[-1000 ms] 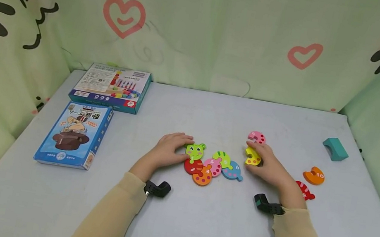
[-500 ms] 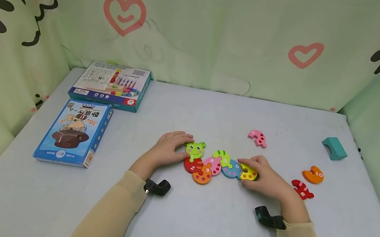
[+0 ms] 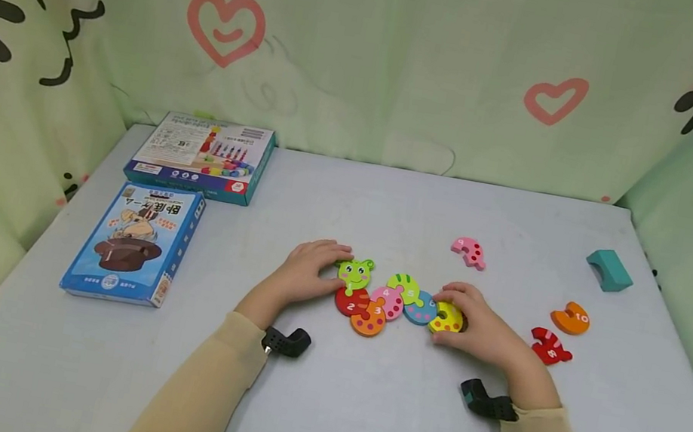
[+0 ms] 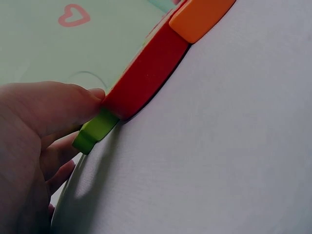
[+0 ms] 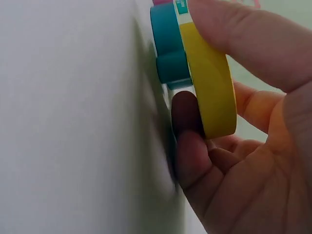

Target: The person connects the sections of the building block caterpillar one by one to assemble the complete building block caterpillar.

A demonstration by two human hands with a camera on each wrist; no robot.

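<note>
Yellow puzzle piece [image 3: 447, 318]: a thick, rounded disc with red dots, lying at the centre of the head view, its left edge meeting the blue piece [image 3: 421, 309] at the right end of the caterpillar chain [image 3: 384, 300]. The right hand [image 3: 483, 328] is pinching it, fingers curled over its far edge and thumb at its near edge; the right wrist view is showing the yellow rim [image 5: 210, 83] tilted slightly up, clasped between thumb and fingers. The piece is looking stiff, light and smooth-painted, probably wood, so it is likely to slide easily on the table [image 3: 354, 416]; the flat rim is offering the surest hold. The left hand [image 3: 308, 271] is resting its curled fingers against the green head piece [image 3: 355, 274] and the red piece [image 3: 351, 302], steadying them; in the left wrist view the thumb [image 4: 58, 105] is pressing the red edge. To the right, loose pieces are lying well apart: pink [image 3: 469, 251], orange [image 3: 571, 319], red [image 3: 549, 346], and a teal block [image 3: 609, 271]. At upper left, two glossy cardboard boxes [image 3: 136, 242] are sitting flat.
</note>
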